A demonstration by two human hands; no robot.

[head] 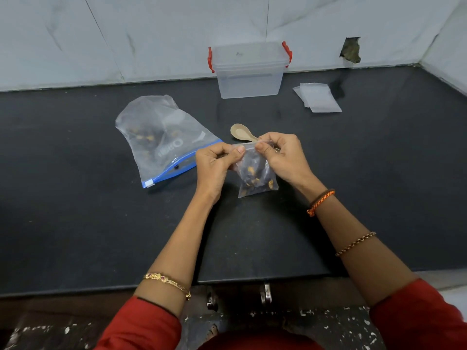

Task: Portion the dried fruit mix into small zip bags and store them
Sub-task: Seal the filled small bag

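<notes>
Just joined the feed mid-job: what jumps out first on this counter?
Centre frame, the left hand and right hand pinch the top edge of a small zip bag holding dried fruit, just above the dark counter. To its left lies the big blue-zip bag, nearly emptied. At the back wall stands a lidded clear box with red clips, flat spare bags to its right.

**Two hands meet at a pinch**

Both forearms reach forward from red sleeves and converge mid-frame. The left hand [214,164] and right hand [283,156] face each other, fingers [262,147] curled, thumbs pressed to forefingers, pinching the top edge of a small zip bag [256,176] between them. Bangles circle both wrists.
</notes>
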